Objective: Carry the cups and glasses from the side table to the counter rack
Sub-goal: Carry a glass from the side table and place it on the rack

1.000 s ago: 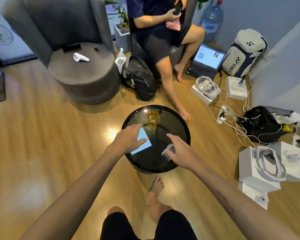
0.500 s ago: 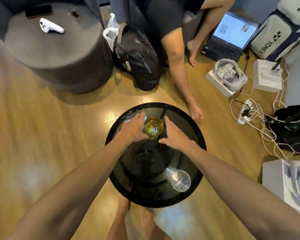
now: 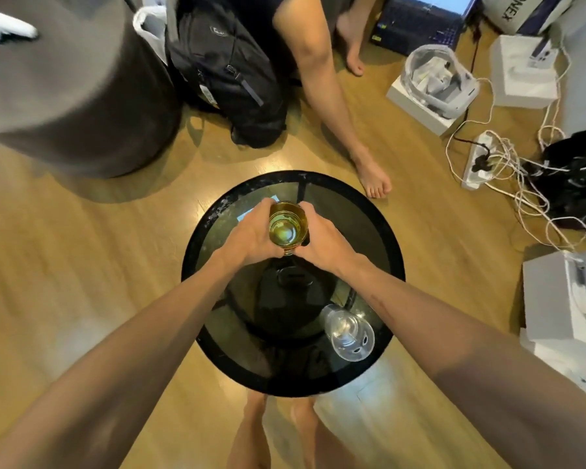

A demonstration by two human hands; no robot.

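Our left hand (image 3: 251,236) and right hand (image 3: 322,240) wrap around the full yellow glass (image 3: 286,226) near the table's (image 3: 379,231) far edge, so we should lift slowly and keep it level.

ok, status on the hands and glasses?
Left hand and right hand both cupping the amber glass. Clear glass untouched on round table. Nothing blocking.
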